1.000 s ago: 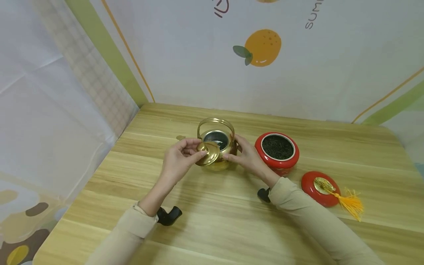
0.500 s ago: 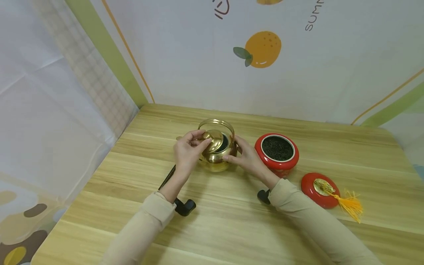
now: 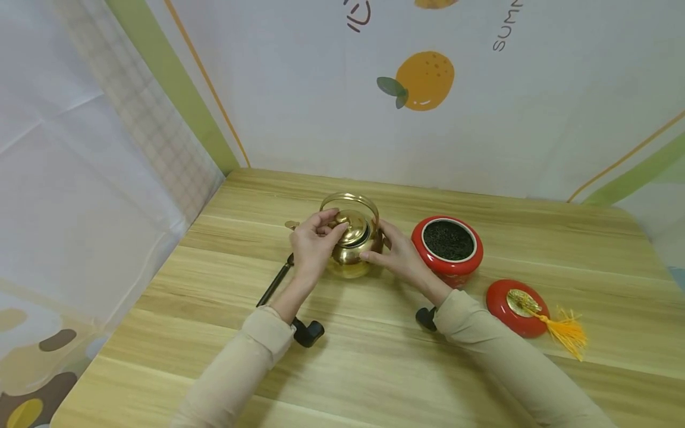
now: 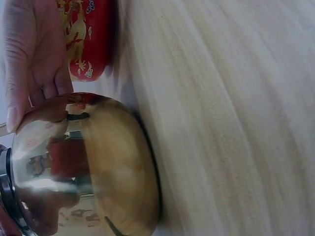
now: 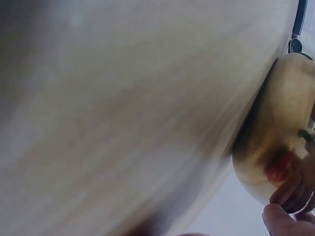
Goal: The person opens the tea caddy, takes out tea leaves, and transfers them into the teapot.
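Observation:
A brass-coloured teapot (image 3: 346, 260) with a raised hoop handle (image 3: 350, 197) stands on the wooden table. Its round lid (image 3: 357, 230) lies over the mouth, and a dark gap shows along the right front edge. My left hand (image 3: 313, 244) pinches the lid's knob between thumb and fingers. With the thumb in front and the fingers at the far side, my right hand (image 3: 400, 254) holds the pot's right side. The left wrist view shows the shiny pot (image 4: 98, 162) close up, with the right hand (image 4: 34, 54) against it.
A red jar (image 3: 448, 241) full of dark tea leaves stands right of the pot. Its red lid (image 3: 517, 308) with an orange tassel (image 3: 567, 333) lies nearer the table's right side. Black wrist-camera mounts (image 3: 309, 334) hang below the wrists. A wall cloth rises behind the table.
My left hand has carried the lid to the right, from the pot's left front onto its mouth, tilting it flatter. The right hand has stayed on the pot.

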Available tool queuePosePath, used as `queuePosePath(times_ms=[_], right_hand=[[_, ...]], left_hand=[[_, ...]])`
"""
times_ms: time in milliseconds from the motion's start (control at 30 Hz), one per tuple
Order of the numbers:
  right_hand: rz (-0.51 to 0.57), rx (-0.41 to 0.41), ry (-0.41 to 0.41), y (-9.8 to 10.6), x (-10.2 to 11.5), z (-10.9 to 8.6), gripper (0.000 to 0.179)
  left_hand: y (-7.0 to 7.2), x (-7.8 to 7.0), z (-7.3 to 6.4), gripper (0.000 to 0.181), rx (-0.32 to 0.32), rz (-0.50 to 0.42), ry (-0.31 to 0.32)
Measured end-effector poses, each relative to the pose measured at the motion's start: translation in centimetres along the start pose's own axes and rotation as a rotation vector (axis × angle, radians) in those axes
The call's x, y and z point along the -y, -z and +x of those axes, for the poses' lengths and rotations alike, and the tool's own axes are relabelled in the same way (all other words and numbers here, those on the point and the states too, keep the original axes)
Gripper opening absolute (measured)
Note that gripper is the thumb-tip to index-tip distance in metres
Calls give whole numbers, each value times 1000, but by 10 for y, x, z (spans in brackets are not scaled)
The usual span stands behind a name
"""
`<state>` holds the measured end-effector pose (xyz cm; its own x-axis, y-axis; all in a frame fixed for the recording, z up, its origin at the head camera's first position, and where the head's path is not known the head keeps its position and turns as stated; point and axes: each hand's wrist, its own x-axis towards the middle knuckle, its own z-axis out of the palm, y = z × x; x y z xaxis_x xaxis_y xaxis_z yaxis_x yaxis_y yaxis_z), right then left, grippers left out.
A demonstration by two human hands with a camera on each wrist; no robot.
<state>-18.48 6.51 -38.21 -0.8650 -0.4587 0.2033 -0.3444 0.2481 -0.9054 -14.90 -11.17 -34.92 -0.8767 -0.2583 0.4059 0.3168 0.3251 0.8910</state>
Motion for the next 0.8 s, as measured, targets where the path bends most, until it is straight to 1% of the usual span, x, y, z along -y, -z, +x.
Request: queuePosePath(times_ms=[100, 267, 500, 733, 800], right_hand=[[8, -2, -4, 0, 1, 0, 70], [16, 0, -13, 0, 2, -1, 70], [-11, -3, -19, 0, 2, -2, 70], [-5, -4, -19, -1, 3, -1, 71], [-3, -2, -26, -1, 12, -4, 70]], left_hand=[[-2, 0, 1, 28, 4, 1, -6], [-4, 2, 1, 28, 3, 33, -29], [-6, 5, 2, 28, 21, 78, -62], [-7, 5, 2, 28, 38, 132, -54], [-6, 6, 2, 28, 43, 147, -53]])
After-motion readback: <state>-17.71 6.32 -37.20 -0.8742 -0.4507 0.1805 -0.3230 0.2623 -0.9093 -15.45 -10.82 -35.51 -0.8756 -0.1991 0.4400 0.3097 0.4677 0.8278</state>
